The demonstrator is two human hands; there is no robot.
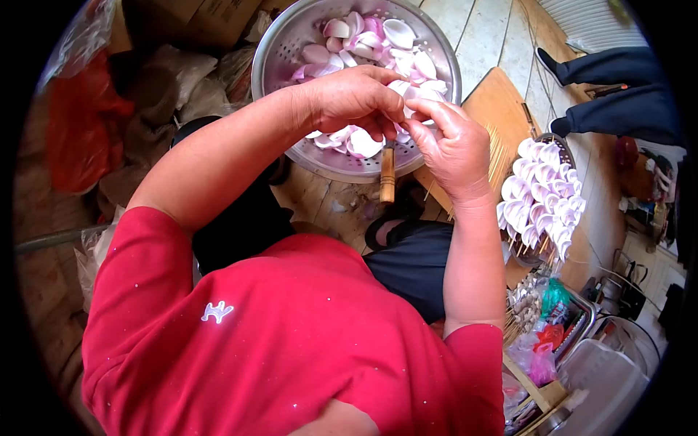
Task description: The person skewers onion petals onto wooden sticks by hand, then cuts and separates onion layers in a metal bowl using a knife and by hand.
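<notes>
Both my hands meet over a metal colander [273, 54] of cut purple-and-white onion pieces [398, 33]. My left hand [356, 100] is closed, its thumb and fingers bent towards my right hand. My right hand [454, 144] pinches with thumb and forefinger against the left fingertips. Whatever sits between the fingertips is too small or hidden to make out. Below my left fingers a wooden handle [388, 174] points back towards me over the colander's near rim. Its other end is hidden, and I cannot tell if the left hand grips it or it rests there.
To the right, a wooden board [496, 102] carries thin bamboo sticks [499, 156]. Beside it, skewered onion pieces [542, 192] are heaped on a dark perforated container. Another person's legs [618, 87] stand at upper right. Plastic bags [542, 363] lie lower right, and a red bag [87, 123] hangs left.
</notes>
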